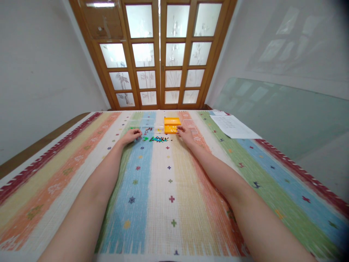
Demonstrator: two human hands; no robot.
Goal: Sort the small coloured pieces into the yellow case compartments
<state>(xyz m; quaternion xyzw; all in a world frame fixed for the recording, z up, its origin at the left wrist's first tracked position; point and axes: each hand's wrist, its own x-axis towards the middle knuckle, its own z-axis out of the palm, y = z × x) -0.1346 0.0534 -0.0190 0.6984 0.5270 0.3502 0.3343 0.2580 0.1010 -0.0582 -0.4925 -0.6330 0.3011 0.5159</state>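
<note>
My left hand point(132, 136) rests low over the cloth with its fingers curled together; whatever they hold, if anything, is too small to make out. Just right of it lies a loose pile of small coloured pieces point(160, 139), mostly blue, green and dark. Behind the pile stands an open orange box point(172, 120), its lid tipped back and a few small pale bits in its front half. My right hand point(185, 134) is at the box's right front edge, thumb and fingers pinched together. What sits in that pinch cannot be made out.
Clear plastic trays point(148, 122) lie left of the orange box, with some small dark pieces in them. Another clear tray is partly behind my right hand. White printed sheets point(234, 127) lie at the far right on the striped tablecloth point(160, 203). Glazed wooden doors point(163, 54) stand beyond the table.
</note>
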